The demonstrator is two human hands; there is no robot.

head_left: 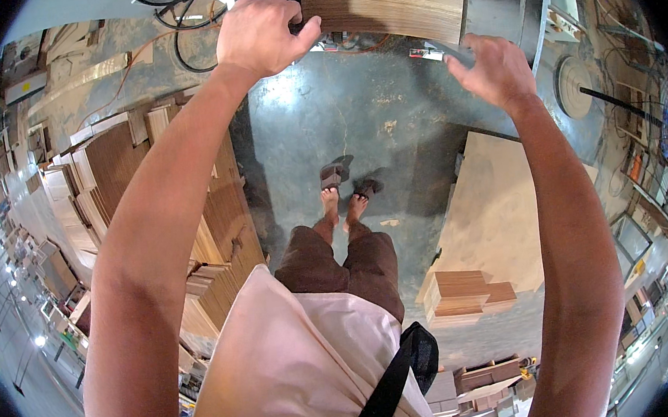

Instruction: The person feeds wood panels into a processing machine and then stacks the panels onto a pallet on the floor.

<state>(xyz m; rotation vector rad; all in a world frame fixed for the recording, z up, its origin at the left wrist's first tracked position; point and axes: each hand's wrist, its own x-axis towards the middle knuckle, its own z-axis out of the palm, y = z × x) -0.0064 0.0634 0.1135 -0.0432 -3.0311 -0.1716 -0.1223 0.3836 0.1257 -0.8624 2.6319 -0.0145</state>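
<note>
Hands up top of frame: our left hand grips the left end of a brown wood panel, fingers curled over its edge. Our right hand sits just below the panel's right end, fingers bent around a grey piece; we can't tell how tightly. Stacked boards lie at left.

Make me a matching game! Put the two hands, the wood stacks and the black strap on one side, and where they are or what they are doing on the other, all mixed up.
Things:
1. left hand
2. right hand
3. black strap
4. wooden board stacks

Places or states:
A. piled on the floor at the person's left
B. gripping the left end of the brown wooden board
C. crossing the pink shirt
D. raised beside the board's right end, grip hidden

Pairs: 1-B, 2-D, 3-C, 4-A
</note>
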